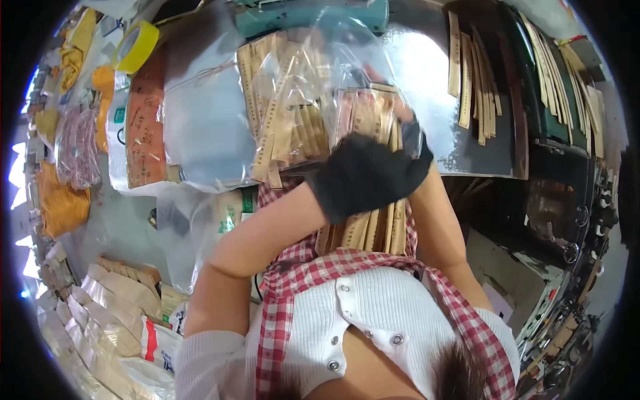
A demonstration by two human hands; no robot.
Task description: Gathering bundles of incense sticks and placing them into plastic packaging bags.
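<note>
My left hand [367, 175], in a black fingerless glove, crosses over a bundle of flat wooden strips [375, 230] with dark marks along them, like rulers. My right hand [415, 137], gloved the same way, grips the bundle's right side, its bare fingers near the upper end. The strips stand on end between my forearms, their lower ends against my checked apron. Clear plastic film wraps around the upper part; my left fingertips are mostly hidden. Just left of the bundle, a clear plastic bag [293, 110] holds or covers more wooden strips, lying on the worktop.
Loose strips [475, 87] lie on the worktop's right side; more strips [550, 73] rest in a dark green tray beyond. A roll of yellow tape [137, 47] stands at the far left. Pink string [78, 147] and packed bags [120, 300] are further left.
</note>
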